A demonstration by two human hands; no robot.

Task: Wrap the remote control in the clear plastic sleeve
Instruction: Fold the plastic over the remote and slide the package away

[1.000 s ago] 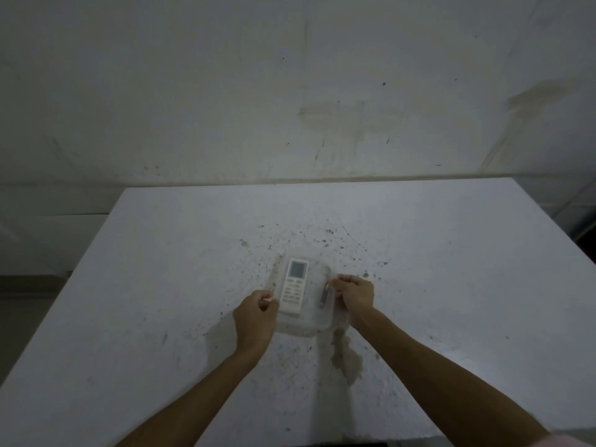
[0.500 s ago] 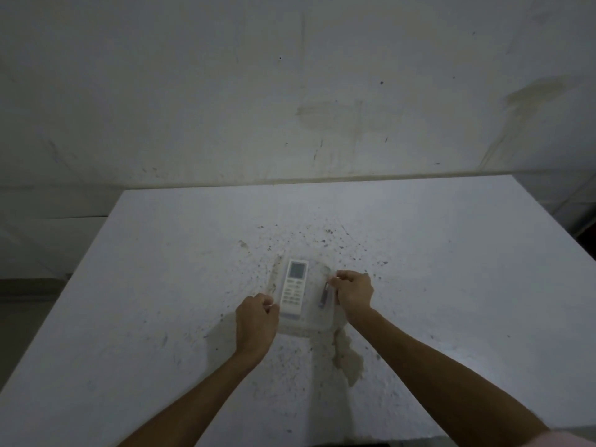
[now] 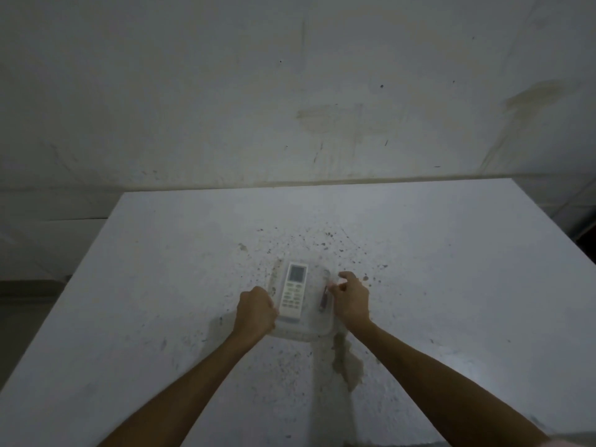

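A white remote control [image 3: 293, 294] with a small grey screen lies face up on a clear plastic sleeve [image 3: 303, 332] spread on the table. My left hand [image 3: 256, 312] is fisted at the sleeve's left edge, touching the remote's lower left side and pinching the plastic. My right hand [image 3: 351, 300] pinches the sleeve's right edge between thumb and fingers. A small dark purple strip [image 3: 323, 300] lies on the sleeve just left of my right hand.
The white table [image 3: 451, 285] is speckled with dark spots and has a brown stain [image 3: 346, 366] near my right forearm. A stained white wall [image 3: 290, 91] rises behind the table's far edge. Floor shows past the left edge.
My left hand has slid up and right against the remote's side. The fingers of my right hand have lifted a little at the sleeve's right edge. The remote stays in place.
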